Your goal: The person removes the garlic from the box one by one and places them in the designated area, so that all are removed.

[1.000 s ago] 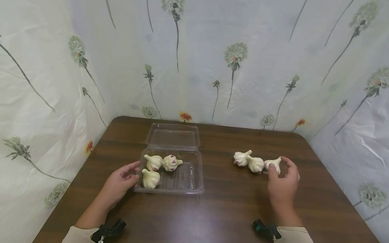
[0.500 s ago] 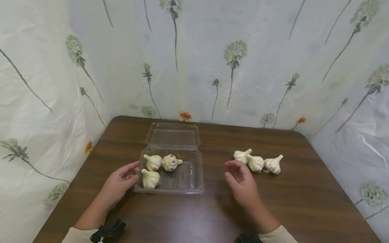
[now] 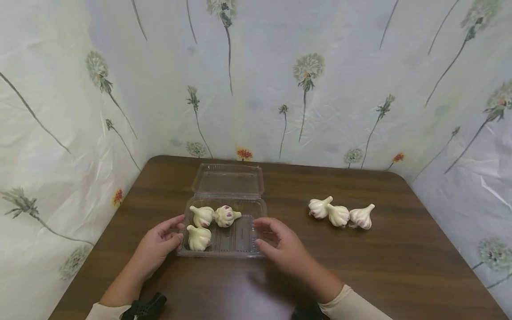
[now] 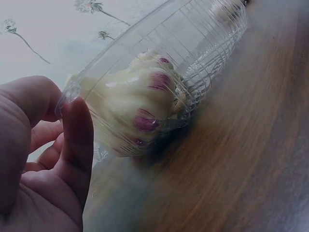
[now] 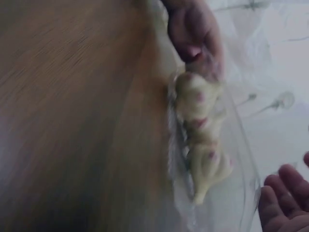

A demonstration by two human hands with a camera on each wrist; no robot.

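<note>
A clear plastic clamshell box (image 3: pixel 238 242) lies opened out on the table, its lid (image 3: pixel 228 181) folded back. Three garlic bulbs (image 3: pixel 198 238) sit in the left half of its base. My left hand (image 3: pixel 154 248) pinches the box's left rim between thumb and finger, as the left wrist view shows up close beside a purple-streaked bulb (image 4: pixel 137 104). Over the right rim is my right hand (image 3: pixel 286 246), holding nothing, fingers loosely spread. In the blurred right wrist view, its fingertips (image 5: pixel 289 181) are right at the box's edge.
Three more garlic bulbs (image 3: pixel 338 216) lie in a row on the right side of the brown wooden table (image 3: pixel 384 258). Behind and beside the table hang flower-printed sheets (image 3: pixel 256 89). Both wrists carry a black camera mount (image 3: pixel 144 306).
My right hand has let go of the rightmost garlic bulb on the table and swung left to the box's right rim. My left hand stays at the left rim.
</note>
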